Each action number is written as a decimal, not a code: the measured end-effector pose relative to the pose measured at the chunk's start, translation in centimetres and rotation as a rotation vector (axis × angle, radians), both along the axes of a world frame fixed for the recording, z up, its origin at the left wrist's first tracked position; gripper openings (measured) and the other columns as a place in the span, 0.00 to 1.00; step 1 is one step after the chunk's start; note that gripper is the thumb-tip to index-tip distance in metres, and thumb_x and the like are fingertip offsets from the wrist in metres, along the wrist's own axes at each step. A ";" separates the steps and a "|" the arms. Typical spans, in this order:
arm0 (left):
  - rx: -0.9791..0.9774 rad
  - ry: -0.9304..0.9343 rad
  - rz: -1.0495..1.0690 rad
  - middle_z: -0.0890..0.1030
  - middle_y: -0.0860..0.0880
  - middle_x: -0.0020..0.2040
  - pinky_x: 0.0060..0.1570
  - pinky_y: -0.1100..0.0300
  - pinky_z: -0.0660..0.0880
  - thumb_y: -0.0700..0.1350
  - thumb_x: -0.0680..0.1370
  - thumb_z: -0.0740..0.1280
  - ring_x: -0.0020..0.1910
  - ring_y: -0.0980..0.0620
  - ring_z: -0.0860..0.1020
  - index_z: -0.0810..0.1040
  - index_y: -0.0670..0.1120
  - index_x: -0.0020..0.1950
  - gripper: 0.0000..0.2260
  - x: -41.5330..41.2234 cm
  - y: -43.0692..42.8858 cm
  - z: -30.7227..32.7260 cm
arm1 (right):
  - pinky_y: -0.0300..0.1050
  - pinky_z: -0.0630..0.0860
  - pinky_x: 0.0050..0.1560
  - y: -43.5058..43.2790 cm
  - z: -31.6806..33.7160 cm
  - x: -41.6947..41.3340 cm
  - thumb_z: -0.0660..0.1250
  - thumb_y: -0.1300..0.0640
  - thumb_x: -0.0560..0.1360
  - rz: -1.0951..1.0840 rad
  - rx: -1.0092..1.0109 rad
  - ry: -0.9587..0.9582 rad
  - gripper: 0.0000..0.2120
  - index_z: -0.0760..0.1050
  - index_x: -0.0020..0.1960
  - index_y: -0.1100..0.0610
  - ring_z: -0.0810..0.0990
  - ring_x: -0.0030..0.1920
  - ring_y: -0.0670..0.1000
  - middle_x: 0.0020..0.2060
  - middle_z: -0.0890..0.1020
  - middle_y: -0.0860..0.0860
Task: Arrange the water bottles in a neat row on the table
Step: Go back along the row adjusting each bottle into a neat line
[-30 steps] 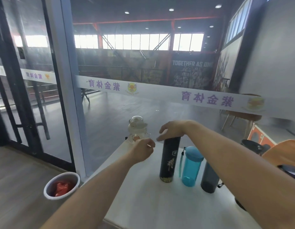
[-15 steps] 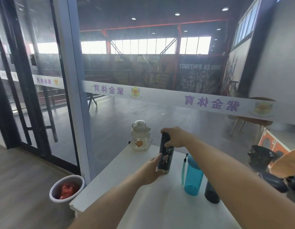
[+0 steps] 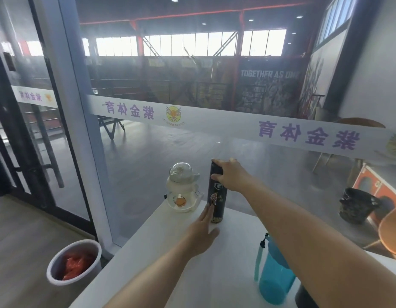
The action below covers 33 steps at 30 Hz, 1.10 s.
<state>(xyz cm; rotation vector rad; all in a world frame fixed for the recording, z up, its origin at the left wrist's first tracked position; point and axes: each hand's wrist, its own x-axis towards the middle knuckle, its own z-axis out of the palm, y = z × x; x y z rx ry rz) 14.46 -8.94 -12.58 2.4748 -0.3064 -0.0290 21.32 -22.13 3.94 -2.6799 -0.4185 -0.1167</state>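
containers:
- white bin [image 3: 73, 263] on floor left of white table [image 3: 170, 274]; red crumpled material [image 3: 73, 265] inside.
- clear glass bottle [image 3: 182, 192], round-bodied with domed lid, orange print on front; at far left corner of table, against glass wall [image 3: 270, 174]. contents cannot be told.
- teal plastic bottle [image 3: 273, 276], translucent, strap hanging at left side; upright near right edge of table, partly hidden under right forearm. fill level cannot be told.
- dark bottle [image 3: 303, 296] just right of teal bottle; only lower left part visible.
- dark pot [image 3: 357, 205] beyond glass at right; contents not visible.

task item:
- tall black bottle [image 3: 217, 196]: slim cylinder, opaque, white logo high on body, colourful printed patch lower down, patterned gold band at base. upright on table, just right of clear glass bottle, well apart from teal bottle.

grip state:
- right hand [image 3: 229, 174]: wrapped around top of black bottle, fingers curled over cap, grasping it.
- left hand [image 3: 202, 232]: flat and unclenched, grasping nothing; fingertips [image 3: 209, 211] against lower left side of black bottle, near base.
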 end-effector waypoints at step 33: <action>-0.367 0.015 -0.076 0.77 0.47 0.64 0.52 0.67 0.76 0.40 0.81 0.64 0.57 0.52 0.78 0.75 0.46 0.67 0.14 -5.7 -5.9 6.9 | 0.46 0.78 0.52 -8.3 3.4 -6.4 0.62 0.56 0.82 -0.068 0.018 -0.032 0.10 0.79 0.48 0.60 0.83 0.47 0.55 0.45 0.83 0.55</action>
